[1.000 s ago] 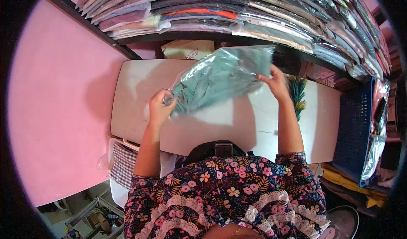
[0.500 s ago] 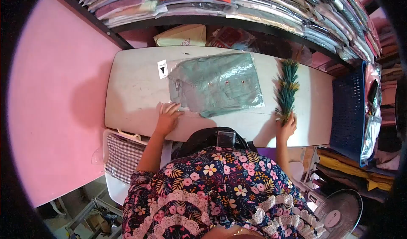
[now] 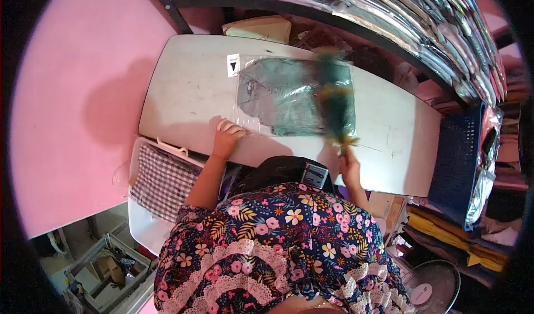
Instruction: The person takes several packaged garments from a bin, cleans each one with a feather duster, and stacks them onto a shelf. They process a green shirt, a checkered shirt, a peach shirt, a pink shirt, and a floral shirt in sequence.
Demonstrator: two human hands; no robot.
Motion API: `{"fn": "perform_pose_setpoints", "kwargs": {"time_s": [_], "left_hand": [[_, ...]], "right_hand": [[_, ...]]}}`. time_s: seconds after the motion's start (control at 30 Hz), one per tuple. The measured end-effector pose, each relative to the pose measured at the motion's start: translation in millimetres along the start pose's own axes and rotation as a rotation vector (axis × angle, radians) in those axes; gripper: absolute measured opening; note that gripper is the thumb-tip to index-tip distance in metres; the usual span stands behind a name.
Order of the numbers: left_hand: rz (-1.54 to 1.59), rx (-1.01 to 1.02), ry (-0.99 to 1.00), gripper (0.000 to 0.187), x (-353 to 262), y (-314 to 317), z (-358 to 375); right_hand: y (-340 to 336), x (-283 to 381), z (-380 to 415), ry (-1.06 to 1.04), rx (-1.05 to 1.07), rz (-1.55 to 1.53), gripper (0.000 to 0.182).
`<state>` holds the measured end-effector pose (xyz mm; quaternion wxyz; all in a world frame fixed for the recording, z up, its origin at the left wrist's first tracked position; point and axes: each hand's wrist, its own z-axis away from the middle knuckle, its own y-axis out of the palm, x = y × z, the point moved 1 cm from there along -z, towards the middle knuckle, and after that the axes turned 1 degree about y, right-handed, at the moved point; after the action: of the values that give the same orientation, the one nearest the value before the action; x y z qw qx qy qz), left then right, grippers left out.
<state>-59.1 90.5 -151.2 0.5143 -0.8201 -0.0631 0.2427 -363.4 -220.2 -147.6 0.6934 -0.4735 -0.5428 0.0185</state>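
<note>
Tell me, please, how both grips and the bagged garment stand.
Right grip closed on teal duster. Left grip open on table, beside bagged green garment. Garment flat, right end partly hidden by blurred duster.

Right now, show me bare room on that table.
Bare: the table left of the white tag and left hand, and right of the bagged green garment toward the blue basket. Crowded: the middle, where the right hand holds a duster over that garment.
</note>
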Motion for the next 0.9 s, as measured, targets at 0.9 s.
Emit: {"fn": "perform_pose_setpoints", "kwargs": {"time_s": [0.9], "left_hand": [[0.057,-0.534,-0.337,0.034,-5.6,-56.6,-24.2]], "right_hand": [[37.7,93.5,-48.3,-0.286,0.659,0.036,0.033]]}}
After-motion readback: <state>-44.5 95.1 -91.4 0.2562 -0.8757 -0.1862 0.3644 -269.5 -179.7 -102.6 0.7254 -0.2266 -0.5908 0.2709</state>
